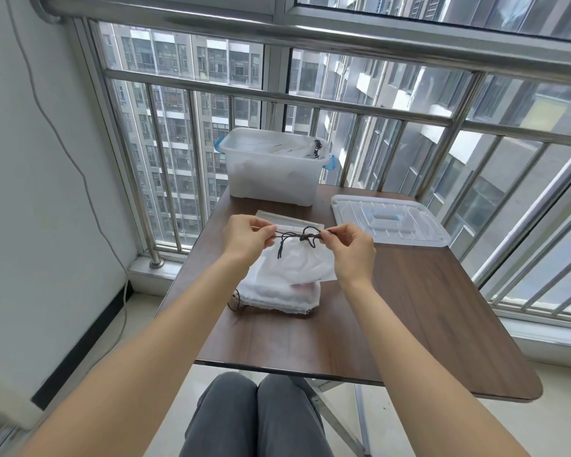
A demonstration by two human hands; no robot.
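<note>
Left hand (244, 237) + right hand (350, 249): each grip pinches black cord (299, 238) | cord stretched left-right

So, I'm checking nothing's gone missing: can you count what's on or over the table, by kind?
Plastic box: 1
Lid: 1
White bags: 2
Clear packet: 1
Dark cords: 2, one pinched by left hand and right hand
Total: 7

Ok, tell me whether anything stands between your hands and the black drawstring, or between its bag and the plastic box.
Nothing: left hand and right hand pinch the drawstring. Between the white bag and the open storage box lies only a flat packet; the lid sits aside.
</note>
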